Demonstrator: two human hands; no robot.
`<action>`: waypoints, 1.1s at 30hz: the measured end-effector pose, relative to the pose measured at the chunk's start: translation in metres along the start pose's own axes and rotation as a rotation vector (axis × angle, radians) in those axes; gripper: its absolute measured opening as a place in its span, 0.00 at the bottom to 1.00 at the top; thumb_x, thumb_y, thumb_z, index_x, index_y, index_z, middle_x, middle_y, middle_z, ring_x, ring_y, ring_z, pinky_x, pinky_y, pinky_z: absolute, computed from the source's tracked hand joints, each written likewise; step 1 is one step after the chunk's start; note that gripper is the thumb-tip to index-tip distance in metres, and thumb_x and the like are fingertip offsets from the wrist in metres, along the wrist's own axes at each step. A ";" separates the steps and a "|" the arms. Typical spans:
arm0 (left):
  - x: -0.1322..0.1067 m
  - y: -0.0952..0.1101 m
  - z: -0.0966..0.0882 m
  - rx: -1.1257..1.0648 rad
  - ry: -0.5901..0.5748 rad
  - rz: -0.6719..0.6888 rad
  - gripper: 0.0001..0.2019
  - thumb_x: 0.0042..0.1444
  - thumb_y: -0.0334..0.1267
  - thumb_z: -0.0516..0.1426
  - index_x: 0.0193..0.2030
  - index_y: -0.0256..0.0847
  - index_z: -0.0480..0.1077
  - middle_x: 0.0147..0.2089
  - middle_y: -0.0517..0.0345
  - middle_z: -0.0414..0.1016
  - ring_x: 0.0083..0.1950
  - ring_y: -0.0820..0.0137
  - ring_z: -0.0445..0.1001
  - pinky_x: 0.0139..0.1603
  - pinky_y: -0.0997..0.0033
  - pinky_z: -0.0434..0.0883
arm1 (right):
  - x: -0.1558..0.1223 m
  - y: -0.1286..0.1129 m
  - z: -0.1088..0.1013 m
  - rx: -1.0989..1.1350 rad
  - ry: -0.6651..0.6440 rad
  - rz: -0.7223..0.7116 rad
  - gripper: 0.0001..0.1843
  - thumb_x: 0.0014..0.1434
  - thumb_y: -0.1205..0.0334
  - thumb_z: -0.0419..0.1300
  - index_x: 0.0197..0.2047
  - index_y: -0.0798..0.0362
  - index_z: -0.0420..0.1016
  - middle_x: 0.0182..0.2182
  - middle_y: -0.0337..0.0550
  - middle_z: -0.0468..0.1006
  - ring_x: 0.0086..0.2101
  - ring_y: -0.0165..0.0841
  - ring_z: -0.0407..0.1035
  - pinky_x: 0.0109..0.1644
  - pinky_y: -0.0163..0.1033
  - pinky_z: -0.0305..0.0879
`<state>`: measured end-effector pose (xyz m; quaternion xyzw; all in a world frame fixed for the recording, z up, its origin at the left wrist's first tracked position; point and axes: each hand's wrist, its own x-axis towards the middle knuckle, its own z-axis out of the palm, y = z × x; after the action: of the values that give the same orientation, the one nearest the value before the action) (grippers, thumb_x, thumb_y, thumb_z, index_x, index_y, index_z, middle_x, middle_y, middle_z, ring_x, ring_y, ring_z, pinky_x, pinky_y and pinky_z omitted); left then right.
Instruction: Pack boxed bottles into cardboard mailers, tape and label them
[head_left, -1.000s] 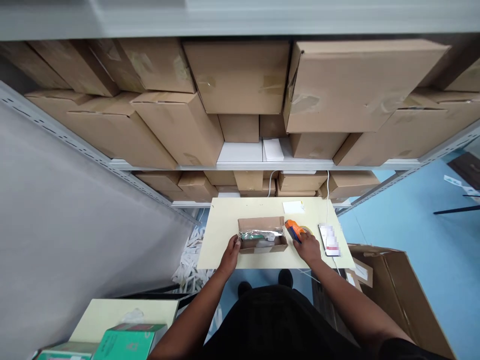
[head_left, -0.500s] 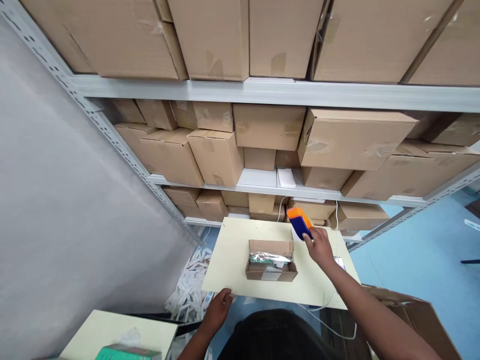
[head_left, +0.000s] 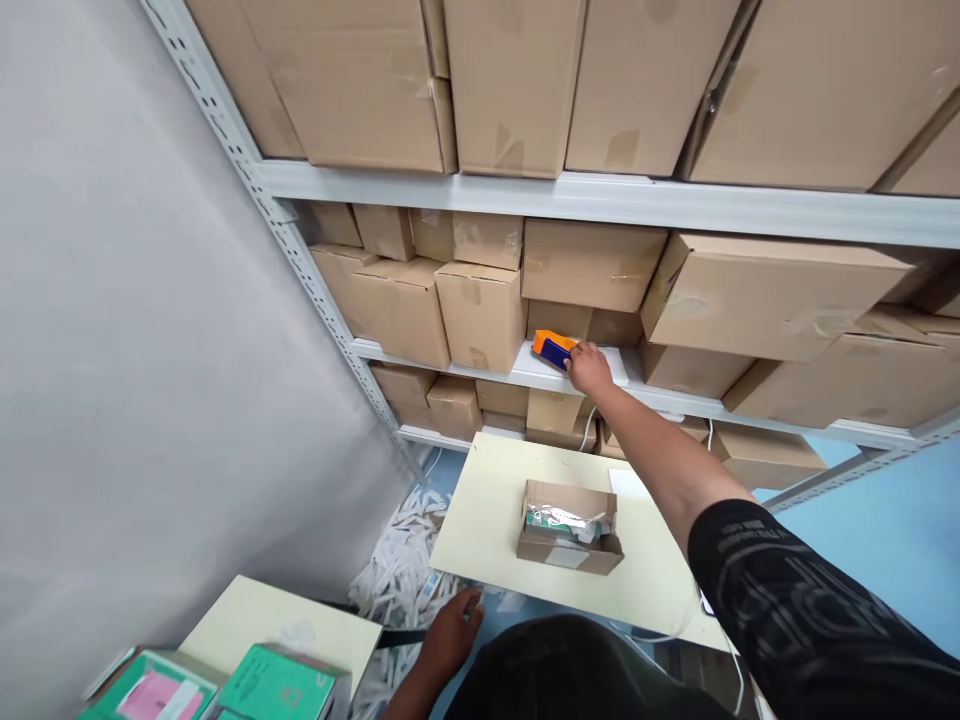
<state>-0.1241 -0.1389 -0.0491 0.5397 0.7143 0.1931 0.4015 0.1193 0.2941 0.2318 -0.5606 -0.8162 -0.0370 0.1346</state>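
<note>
My right hand (head_left: 589,370) reaches up to the middle shelf (head_left: 529,366), its fingers closed on the near end of an orange and dark-blue block-shaped object (head_left: 553,350). What kind of object it is I cannot make out. It is at the shelf's front, beside a white flat item (head_left: 616,366). My left hand (head_left: 459,622) hangs just off the front edge of the cream table (head_left: 480,540), fingers loosely bent with nothing seen in them. On that table stands an open cardboard box (head_left: 570,556) holding a green item under clear plastic.
Brown cartons (head_left: 480,318) fill much of the grey metal shelving. White paper strips (head_left: 401,545) litter the floor by the wall. At lower left, green boxes (head_left: 279,684) sit on a second cream table (head_left: 247,610). A white cable (head_left: 589,428) hangs near the shelf.
My right hand has carried the orange and dark-blue object from above the table up and left to the middle shelf. My left hand has come away from the table edge. The view has turned left.
</note>
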 end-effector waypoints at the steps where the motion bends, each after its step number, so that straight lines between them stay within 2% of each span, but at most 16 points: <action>1: -0.003 -0.003 0.002 -0.004 0.000 -0.001 0.18 0.62 0.45 0.52 0.53 0.44 0.74 0.54 0.50 0.81 0.56 0.61 0.79 0.58 0.64 0.71 | 0.005 0.000 0.004 0.005 -0.026 0.010 0.19 0.71 0.59 0.50 0.55 0.60 0.75 0.55 0.61 0.74 0.56 0.48 0.61 0.59 0.48 0.58; 5: -0.010 -0.006 0.003 0.006 -0.033 0.018 0.15 0.62 0.43 0.51 0.50 0.45 0.74 0.51 0.53 0.82 0.53 0.62 0.79 0.56 0.66 0.72 | 0.009 0.002 0.009 0.043 -0.024 -0.006 0.19 0.69 0.57 0.54 0.56 0.59 0.76 0.56 0.59 0.74 0.57 0.49 0.62 0.62 0.50 0.58; 8: -0.002 0.000 -0.001 0.030 -0.068 0.039 0.13 0.62 0.41 0.51 0.48 0.44 0.74 0.49 0.53 0.82 0.52 0.63 0.79 0.56 0.67 0.71 | -0.005 0.008 0.002 0.108 0.101 -0.032 0.24 0.67 0.54 0.57 0.61 0.59 0.73 0.58 0.59 0.73 0.59 0.51 0.61 0.65 0.53 0.55; 10: 0.008 0.005 -0.005 0.027 -0.094 0.054 0.14 0.63 0.41 0.51 0.49 0.43 0.74 0.51 0.52 0.82 0.53 0.64 0.79 0.56 0.67 0.71 | -0.027 0.021 -0.005 0.174 0.201 -0.019 0.26 0.67 0.54 0.57 0.63 0.58 0.71 0.60 0.59 0.72 0.60 0.51 0.60 0.66 0.54 0.56; 12: 0.022 0.011 -0.009 0.028 -0.125 0.073 0.14 0.63 0.41 0.51 0.50 0.43 0.73 0.52 0.51 0.81 0.54 0.64 0.78 0.56 0.67 0.71 | -0.064 0.038 -0.009 0.264 0.261 0.017 0.26 0.66 0.53 0.56 0.62 0.57 0.72 0.60 0.58 0.72 0.60 0.50 0.62 0.65 0.52 0.58; 14: 0.035 0.019 -0.013 0.044 -0.158 0.110 0.14 0.64 0.42 0.51 0.50 0.43 0.73 0.52 0.51 0.81 0.54 0.63 0.79 0.56 0.67 0.71 | -0.116 0.058 -0.006 0.380 0.279 0.101 0.24 0.66 0.51 0.56 0.59 0.55 0.75 0.55 0.56 0.76 0.56 0.47 0.67 0.63 0.51 0.62; 17: 0.051 0.036 -0.020 0.060 -0.196 0.174 0.13 0.64 0.43 0.52 0.48 0.43 0.74 0.50 0.52 0.81 0.53 0.63 0.79 0.55 0.66 0.72 | -0.213 0.078 0.015 0.554 0.234 0.368 0.21 0.65 0.47 0.54 0.50 0.52 0.79 0.49 0.51 0.81 0.49 0.45 0.74 0.57 0.49 0.68; 19: 0.061 0.048 -0.024 0.054 -0.218 0.211 0.12 0.64 0.44 0.52 0.46 0.44 0.74 0.49 0.53 0.82 0.51 0.63 0.79 0.54 0.67 0.72 | -0.281 0.081 0.037 0.629 0.119 0.515 0.21 0.64 0.45 0.54 0.45 0.50 0.80 0.46 0.49 0.83 0.47 0.44 0.75 0.55 0.48 0.68; 21: 0.070 0.060 -0.027 0.042 -0.231 0.233 0.13 0.65 0.45 0.52 0.46 0.45 0.75 0.47 0.54 0.83 0.49 0.64 0.80 0.52 0.66 0.72 | -0.342 0.076 0.062 0.681 -0.014 0.585 0.21 0.64 0.44 0.53 0.40 0.49 0.80 0.43 0.47 0.84 0.45 0.45 0.76 0.52 0.46 0.69; 24: 0.082 0.077 -0.032 0.023 -0.183 0.242 0.13 0.65 0.46 0.51 0.44 0.44 0.75 0.44 0.55 0.83 0.46 0.63 0.80 0.50 0.65 0.73 | -0.410 0.062 0.092 0.700 -0.179 0.680 0.21 0.65 0.44 0.52 0.37 0.49 0.79 0.36 0.45 0.84 0.39 0.44 0.77 0.45 0.43 0.68; 26: 0.090 0.091 -0.037 0.008 -0.093 0.275 0.14 0.65 0.46 0.51 0.44 0.44 0.75 0.44 0.55 0.82 0.46 0.63 0.80 0.51 0.64 0.73 | -0.436 0.053 0.105 0.672 -0.232 0.740 0.20 0.64 0.46 0.51 0.36 0.49 0.79 0.33 0.45 0.83 0.37 0.43 0.77 0.42 0.41 0.66; 29: 0.100 0.126 -0.046 0.012 0.014 0.396 0.15 0.67 0.48 0.51 0.46 0.44 0.75 0.45 0.55 0.81 0.47 0.63 0.79 0.50 0.65 0.73 | -0.454 0.044 0.116 0.657 -0.285 0.795 0.19 0.63 0.49 0.52 0.35 0.50 0.79 0.34 0.45 0.83 0.38 0.42 0.76 0.41 0.40 0.64; 31: 0.110 0.162 -0.049 0.065 -0.004 0.528 0.15 0.68 0.48 0.50 0.46 0.44 0.75 0.46 0.56 0.80 0.47 0.64 0.77 0.51 0.66 0.73 | -0.457 0.040 0.119 0.674 -0.306 0.789 0.18 0.64 0.49 0.52 0.36 0.51 0.79 0.34 0.45 0.83 0.39 0.41 0.77 0.42 0.39 0.64; 33: 0.124 0.204 -0.044 0.168 -0.064 0.660 0.15 0.68 0.45 0.50 0.43 0.45 0.77 0.46 0.56 0.80 0.49 0.65 0.76 0.54 0.67 0.71 | -0.458 0.041 0.123 0.698 -0.321 0.769 0.17 0.64 0.50 0.53 0.35 0.50 0.79 0.33 0.45 0.83 0.38 0.40 0.76 0.41 0.39 0.64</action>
<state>-0.0451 0.0525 0.0769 0.7789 0.5014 0.2359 0.2937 0.2887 -0.0794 -0.0093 -0.7392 -0.5265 0.3743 0.1904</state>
